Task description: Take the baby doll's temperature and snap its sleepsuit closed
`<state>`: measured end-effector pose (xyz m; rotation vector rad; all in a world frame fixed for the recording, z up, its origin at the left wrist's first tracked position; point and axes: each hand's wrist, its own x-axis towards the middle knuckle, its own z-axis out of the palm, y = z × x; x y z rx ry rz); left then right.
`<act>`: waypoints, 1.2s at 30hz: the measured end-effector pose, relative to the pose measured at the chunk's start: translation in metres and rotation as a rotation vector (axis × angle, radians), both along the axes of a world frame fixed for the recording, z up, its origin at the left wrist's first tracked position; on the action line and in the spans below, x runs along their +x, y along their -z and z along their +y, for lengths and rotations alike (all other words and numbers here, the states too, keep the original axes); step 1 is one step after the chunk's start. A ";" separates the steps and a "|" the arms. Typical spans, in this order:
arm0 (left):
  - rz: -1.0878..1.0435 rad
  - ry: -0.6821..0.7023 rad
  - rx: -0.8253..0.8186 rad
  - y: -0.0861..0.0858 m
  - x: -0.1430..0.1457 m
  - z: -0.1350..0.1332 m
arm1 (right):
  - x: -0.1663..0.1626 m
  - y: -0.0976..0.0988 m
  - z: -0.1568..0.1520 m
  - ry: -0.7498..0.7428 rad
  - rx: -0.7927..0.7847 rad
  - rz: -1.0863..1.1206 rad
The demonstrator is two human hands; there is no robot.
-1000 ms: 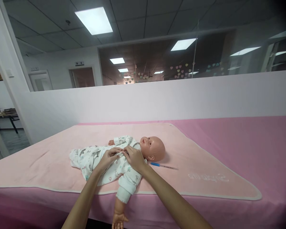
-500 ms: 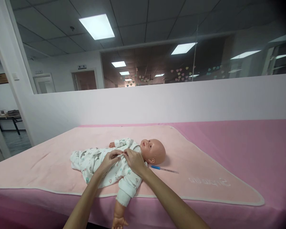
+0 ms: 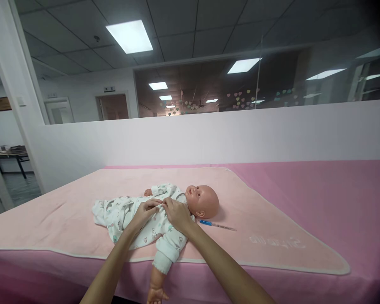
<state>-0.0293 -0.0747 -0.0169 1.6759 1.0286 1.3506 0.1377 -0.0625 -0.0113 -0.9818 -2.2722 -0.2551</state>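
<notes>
A baby doll (image 3: 204, 201) lies on its back, head to the right, one arm hanging over the near table edge. It wears a white patterned baby outfit (image 3: 118, 211). My left hand (image 3: 146, 212) is on the chest front, its fingers pinched together on the cloth. Meeting it there, my right hand (image 3: 176, 213) has bent fingers closed at the same spot below the doll's neck. Both sets of fingertips nearly touch, and the bit of outfit between them is mostly hidden. Beside the doll's head lies a thermometer (image 3: 218, 225) with a blue end.
Under the doll is a peach blanket (image 3: 66, 228) with a pale border, spread over a pink table cover (image 3: 361, 211). A white low wall (image 3: 240, 137) with glass above stands behind the table. Far left, a desk (image 3: 11, 155) shows through a doorway.
Almost nothing differs. Both hands stay at the chest of the outfit with only tiny finger shifts, and the whole view has moved slightly.
</notes>
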 end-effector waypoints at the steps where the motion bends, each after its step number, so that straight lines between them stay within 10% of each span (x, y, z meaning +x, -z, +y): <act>1: -0.004 -0.008 -0.003 0.001 -0.001 0.001 | 0.000 0.000 0.000 -0.003 0.003 0.003; 36: -0.098 -0.093 -0.021 0.000 0.003 0.002 | -0.005 0.005 0.000 -0.114 0.019 0.099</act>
